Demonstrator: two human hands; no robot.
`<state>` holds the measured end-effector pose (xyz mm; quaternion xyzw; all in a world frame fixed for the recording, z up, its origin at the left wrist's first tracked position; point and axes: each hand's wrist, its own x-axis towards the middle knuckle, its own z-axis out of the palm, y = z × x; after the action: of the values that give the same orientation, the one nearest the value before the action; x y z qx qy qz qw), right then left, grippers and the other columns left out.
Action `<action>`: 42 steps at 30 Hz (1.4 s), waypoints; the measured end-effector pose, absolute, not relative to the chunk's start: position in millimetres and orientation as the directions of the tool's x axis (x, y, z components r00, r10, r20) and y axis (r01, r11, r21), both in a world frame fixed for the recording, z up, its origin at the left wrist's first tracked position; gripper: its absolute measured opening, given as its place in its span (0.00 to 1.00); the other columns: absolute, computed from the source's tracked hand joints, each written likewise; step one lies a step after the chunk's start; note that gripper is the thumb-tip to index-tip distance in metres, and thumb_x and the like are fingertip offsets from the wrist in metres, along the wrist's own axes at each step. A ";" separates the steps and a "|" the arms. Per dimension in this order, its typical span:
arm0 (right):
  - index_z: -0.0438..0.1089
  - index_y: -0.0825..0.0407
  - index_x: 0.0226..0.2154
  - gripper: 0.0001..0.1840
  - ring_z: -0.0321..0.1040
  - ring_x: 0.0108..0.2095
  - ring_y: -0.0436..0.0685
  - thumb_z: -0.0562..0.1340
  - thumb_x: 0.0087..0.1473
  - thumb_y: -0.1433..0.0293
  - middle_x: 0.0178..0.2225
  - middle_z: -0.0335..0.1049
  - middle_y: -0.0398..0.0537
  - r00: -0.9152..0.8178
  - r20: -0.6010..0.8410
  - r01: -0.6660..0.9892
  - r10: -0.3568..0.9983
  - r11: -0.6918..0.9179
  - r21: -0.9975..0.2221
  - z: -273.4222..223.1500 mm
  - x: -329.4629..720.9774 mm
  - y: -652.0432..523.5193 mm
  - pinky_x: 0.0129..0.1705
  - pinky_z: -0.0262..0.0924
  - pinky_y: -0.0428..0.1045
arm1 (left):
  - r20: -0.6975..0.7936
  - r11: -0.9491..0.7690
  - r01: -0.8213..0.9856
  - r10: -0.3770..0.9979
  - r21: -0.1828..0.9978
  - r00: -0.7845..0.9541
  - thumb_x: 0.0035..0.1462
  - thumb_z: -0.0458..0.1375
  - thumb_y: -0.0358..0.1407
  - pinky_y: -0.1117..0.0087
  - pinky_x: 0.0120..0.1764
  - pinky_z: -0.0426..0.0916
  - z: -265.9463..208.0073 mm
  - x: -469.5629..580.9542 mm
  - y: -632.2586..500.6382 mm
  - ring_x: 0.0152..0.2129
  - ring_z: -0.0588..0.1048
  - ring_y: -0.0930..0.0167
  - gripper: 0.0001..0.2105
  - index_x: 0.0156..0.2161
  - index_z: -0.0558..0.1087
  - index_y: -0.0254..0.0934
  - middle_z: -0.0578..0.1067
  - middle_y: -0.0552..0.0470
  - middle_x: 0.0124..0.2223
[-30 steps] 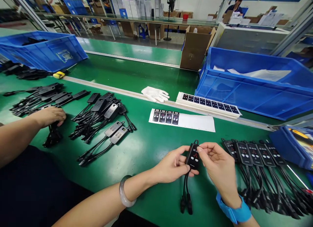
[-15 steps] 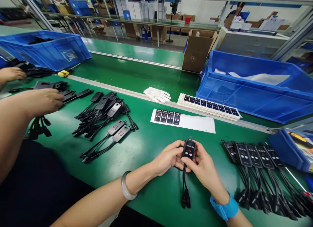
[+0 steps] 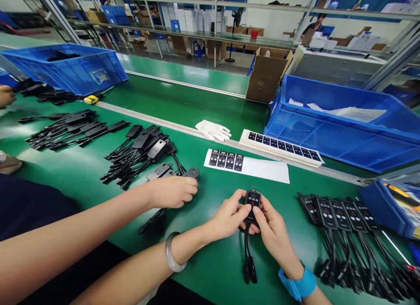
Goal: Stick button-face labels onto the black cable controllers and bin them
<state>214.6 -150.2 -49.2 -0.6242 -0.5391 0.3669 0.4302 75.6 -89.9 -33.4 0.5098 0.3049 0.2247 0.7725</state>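
Between my two hands is a black controller box with a labelled face, a small loop on top and two short cables hanging down. My left hand grips its left side, thumb on the face. From the right, my right hand holds it too, its thumb pressed on the label. Behind them lies a white sticker sheet with several black labels at its left end. Labelled controllers lie in a row to the right, cables toward me.
A co-worker's hand holds another controller left of mine, beside a heap of controllers. A white glove, a stack of label sheets and a blue bin sit farther back. A blue tray stands at right.
Both my thumbs have moved onto the controller's face. The co-worker's hand has reached rightward from the left piles and now holds a controller near the heap.
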 end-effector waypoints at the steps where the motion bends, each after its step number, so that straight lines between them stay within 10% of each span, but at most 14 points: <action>1: 0.59 0.50 0.58 0.24 0.69 0.42 0.58 0.50 0.61 0.61 0.47 0.70 0.52 0.161 0.028 0.404 0.987 -0.040 -0.914 -50.0 213.9 -150.5 0.42 0.67 0.52 | -0.243 0.387 -0.046 0.660 0.921 0.711 0.56 0.54 0.50 0.72 0.27 0.71 -34.5 76.2 -89.9 0.24 0.77 0.69 0.21 0.46 0.60 0.36 0.75 0.50 0.30; 7: 0.51 0.54 0.62 0.31 0.67 0.41 0.60 0.54 0.60 0.60 0.43 0.66 0.55 0.129 0.279 0.802 0.952 0.066 -0.593 -34.8 214.1 -151.8 0.38 0.68 0.53 | -0.173 0.456 -0.189 0.641 0.870 0.748 0.61 0.47 0.50 0.61 0.42 0.71 -35.9 76.7 -83.0 0.36 0.77 0.67 0.24 0.56 0.56 0.36 0.75 0.43 0.42; 11: 0.62 0.61 0.54 0.24 0.67 0.39 0.62 0.51 0.60 0.64 0.40 0.67 0.59 0.148 0.387 0.964 0.910 -0.046 -0.261 -5.6 236.6 -157.3 0.38 0.67 0.55 | 0.074 -0.202 0.116 0.741 0.972 0.668 0.62 0.47 0.44 0.56 0.49 0.67 -36.0 69.5 -68.2 0.45 0.73 0.63 0.21 0.57 0.60 0.37 0.73 0.41 0.49; 15: 0.69 0.64 0.45 0.20 0.68 0.32 0.62 0.54 0.57 0.65 0.35 0.66 0.58 0.278 0.310 0.952 0.909 -0.304 0.040 23.0 284.2 -172.4 0.32 0.65 0.54 | 0.301 -0.642 0.570 0.757 0.513 0.581 0.60 0.49 0.35 0.51 0.57 0.56 -40.9 62.5 -50.2 0.57 0.61 0.57 0.20 0.56 0.63 0.32 0.64 0.38 0.58; 23: 0.70 0.63 0.37 0.15 0.71 0.31 0.65 0.51 0.57 0.71 0.31 0.66 0.60 0.588 0.073 0.736 0.806 -0.570 0.366 29.7 373.8 -188.8 0.30 0.61 0.52 | 0.194 -0.509 0.853 0.854 0.118 0.483 0.61 0.50 0.42 0.45 0.58 0.50 -53.8 57.6 -40.0 0.61 0.51 0.47 0.26 0.59 0.60 0.25 0.55 0.26 0.62; 30: 0.70 0.65 0.39 0.16 0.71 0.28 0.70 0.52 0.52 0.75 0.31 0.68 0.67 0.592 0.168 0.720 0.789 -0.610 0.330 3.7 373.9 -171.3 0.28 0.61 0.56 | 0.161 -0.488 0.859 0.870 0.152 0.466 0.59 0.52 0.42 0.46 0.57 0.52 -51.1 58.9 -44.0 0.60 0.54 0.48 0.25 0.58 0.62 0.28 0.58 0.28 0.61; 36: 0.72 0.56 0.40 0.18 0.69 0.36 0.63 0.52 0.52 0.68 0.37 0.72 0.57 0.120 0.286 0.939 0.951 -0.015 -0.343 -10.1 310.3 -76.2 0.39 0.62 0.57 | 0.135 -0.475 0.847 0.880 0.238 0.456 0.58 0.53 0.41 0.45 0.57 0.50 -49.5 60.2 -45.4 0.60 0.53 0.46 0.26 0.58 0.61 0.25 0.58 0.26 0.60; 42: 0.73 0.56 0.35 0.15 0.66 0.30 0.57 0.55 0.51 0.66 0.30 0.69 0.51 0.055 0.328 0.848 0.943 0.129 -0.514 -43.3 240.9 -0.2 0.39 0.62 0.54 | 0.149 -0.472 0.842 0.882 0.262 0.447 0.58 0.54 0.42 0.45 0.58 0.49 -51.8 59.0 -46.7 0.60 0.53 0.46 0.27 0.58 0.61 0.26 0.57 0.27 0.61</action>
<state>240.9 -0.2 -43.3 -0.6556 -0.6831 0.0759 0.3128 59.0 -46.7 -51.8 0.8474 0.5085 0.1329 0.0749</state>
